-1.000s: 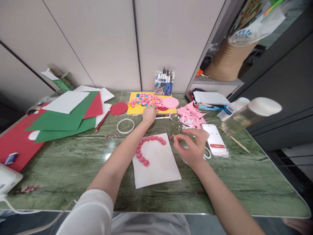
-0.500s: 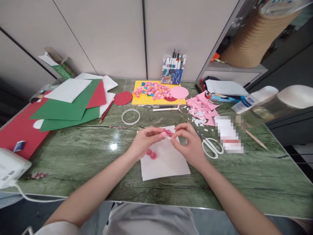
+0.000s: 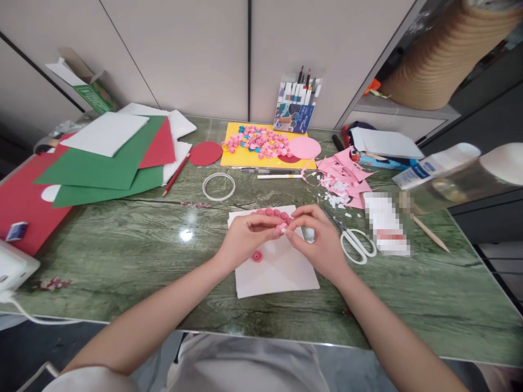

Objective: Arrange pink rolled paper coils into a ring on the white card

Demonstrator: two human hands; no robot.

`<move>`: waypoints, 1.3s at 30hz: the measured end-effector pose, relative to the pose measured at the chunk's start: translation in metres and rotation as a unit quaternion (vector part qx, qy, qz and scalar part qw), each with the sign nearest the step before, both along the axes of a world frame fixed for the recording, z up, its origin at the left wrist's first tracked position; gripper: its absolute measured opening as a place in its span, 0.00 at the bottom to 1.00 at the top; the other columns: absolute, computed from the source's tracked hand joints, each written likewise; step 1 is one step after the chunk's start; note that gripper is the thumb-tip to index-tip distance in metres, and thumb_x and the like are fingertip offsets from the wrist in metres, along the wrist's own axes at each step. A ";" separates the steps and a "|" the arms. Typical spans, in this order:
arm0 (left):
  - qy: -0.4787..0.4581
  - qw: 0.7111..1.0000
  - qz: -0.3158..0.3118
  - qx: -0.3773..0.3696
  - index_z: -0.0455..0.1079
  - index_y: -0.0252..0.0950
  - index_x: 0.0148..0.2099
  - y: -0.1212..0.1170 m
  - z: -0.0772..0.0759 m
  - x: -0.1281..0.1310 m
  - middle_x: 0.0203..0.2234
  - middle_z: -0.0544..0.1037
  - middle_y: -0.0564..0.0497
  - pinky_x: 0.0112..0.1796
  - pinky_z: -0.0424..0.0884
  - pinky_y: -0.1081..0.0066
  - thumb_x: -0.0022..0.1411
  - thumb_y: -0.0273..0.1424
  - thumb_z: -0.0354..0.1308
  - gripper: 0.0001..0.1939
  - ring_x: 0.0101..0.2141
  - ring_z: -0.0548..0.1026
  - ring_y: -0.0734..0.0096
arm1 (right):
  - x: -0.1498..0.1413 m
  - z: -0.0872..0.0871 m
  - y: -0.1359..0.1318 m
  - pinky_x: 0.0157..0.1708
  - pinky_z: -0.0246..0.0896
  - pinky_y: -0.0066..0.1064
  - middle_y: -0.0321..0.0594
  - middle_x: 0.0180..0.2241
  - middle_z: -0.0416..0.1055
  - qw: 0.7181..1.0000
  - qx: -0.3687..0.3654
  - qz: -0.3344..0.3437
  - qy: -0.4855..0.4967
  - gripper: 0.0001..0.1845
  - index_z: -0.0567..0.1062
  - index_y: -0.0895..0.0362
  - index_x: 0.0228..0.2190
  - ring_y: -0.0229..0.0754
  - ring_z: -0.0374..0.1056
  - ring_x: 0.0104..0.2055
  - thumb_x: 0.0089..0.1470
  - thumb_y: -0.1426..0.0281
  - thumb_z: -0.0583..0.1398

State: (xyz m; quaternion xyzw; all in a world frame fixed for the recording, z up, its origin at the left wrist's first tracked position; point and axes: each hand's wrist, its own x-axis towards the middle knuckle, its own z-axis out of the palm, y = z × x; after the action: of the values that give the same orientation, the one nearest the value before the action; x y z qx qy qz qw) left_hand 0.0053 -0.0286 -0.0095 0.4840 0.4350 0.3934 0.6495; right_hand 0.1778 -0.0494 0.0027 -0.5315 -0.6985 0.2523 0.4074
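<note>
Both of my hands meet over a white sheet of paper (image 3: 281, 272) on the green table. My left hand (image 3: 245, 239) pinches a small pink rolled paper piece (image 3: 281, 226) at its fingertips. My right hand (image 3: 321, 239) is closed too, its fingertips touching the same piece from the right. A row of pink rolled pieces (image 3: 273, 213) lies along the sheet's top edge, and one more (image 3: 257, 256) shows below my left hand. Further back, a yellow sheet (image 3: 241, 158) carries a heap of pink and blue rolled pieces (image 3: 257, 140).
Scissors (image 3: 357, 242) lie right of my right hand, beside a blurred-out phone (image 3: 384, 223). Pink paper scraps (image 3: 341, 177), a tape ring (image 3: 219, 187), a red pencil (image 3: 175, 175), green, red and white sheets (image 3: 106, 163), a marker pack (image 3: 297, 106) and a glue bottle (image 3: 457, 179) surround the work spot.
My left hand came back from the yellow sheet with a pink rolled piece, and both hands closed in together over the white sheet. The camera view shifted slightly.
</note>
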 end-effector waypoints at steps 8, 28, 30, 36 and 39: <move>0.038 0.999 0.008 0.010 0.78 0.38 0.34 -0.002 0.006 0.001 0.33 0.81 0.50 0.38 0.75 0.70 0.46 0.30 0.67 0.09 0.35 0.78 0.68 | -0.001 0.000 0.000 0.43 0.60 0.36 0.38 0.35 0.64 1.000 -0.006 0.002 -0.003 0.03 0.73 0.54 0.24 0.40 0.65 0.40 0.47 0.72 0.61; 0.092 0.992 0.050 0.073 0.77 0.38 0.33 -0.010 0.008 0.006 0.32 0.81 0.50 0.39 0.76 0.69 0.48 0.30 0.64 0.07 0.34 0.78 0.68 | -0.004 -0.001 -0.003 0.42 0.60 0.37 0.38 0.34 0.66 0.998 0.016 -0.031 -0.047 0.03 0.73 0.54 0.24 0.41 0.65 0.39 0.46 0.74 0.61; 0.115 0.988 0.052 0.090 0.77 0.38 0.34 -0.011 0.006 0.006 0.32 0.81 0.51 0.39 0.76 0.69 0.49 0.31 0.64 0.07 0.33 0.78 0.68 | -0.005 -0.001 -0.004 0.41 0.60 0.38 0.38 0.34 0.66 0.998 0.019 -0.031 -0.054 0.03 0.73 0.54 0.24 0.42 0.66 0.39 0.46 0.73 0.61; 0.136 0.980 0.067 0.128 0.75 0.38 0.33 -0.009 0.004 0.005 0.29 0.80 0.51 0.34 0.75 0.71 0.51 0.34 0.63 0.07 0.29 0.77 0.71 | -0.003 0.001 -0.004 0.42 0.60 0.40 0.39 0.34 0.70 0.996 0.028 -0.028 -0.079 0.03 0.75 0.52 0.25 0.43 0.66 0.39 0.49 0.69 0.61; 0.117 0.984 0.062 0.119 0.73 0.38 0.33 -0.006 0.007 0.003 0.28 0.79 0.52 0.31 0.74 0.73 0.49 0.34 0.64 0.08 0.28 0.76 0.72 | 0.000 0.001 -0.003 0.43 0.60 0.41 0.39 0.36 0.72 0.994 0.022 -0.032 -0.105 0.04 0.77 0.51 0.28 0.44 0.66 0.41 0.50 0.70 0.60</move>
State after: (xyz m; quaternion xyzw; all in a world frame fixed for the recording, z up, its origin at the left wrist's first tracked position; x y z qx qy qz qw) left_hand 0.0087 -0.0349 -0.0030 0.5723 0.4875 0.4223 0.5064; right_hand 0.1775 -0.0521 0.0036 -0.5679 -0.7255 0.1671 0.3511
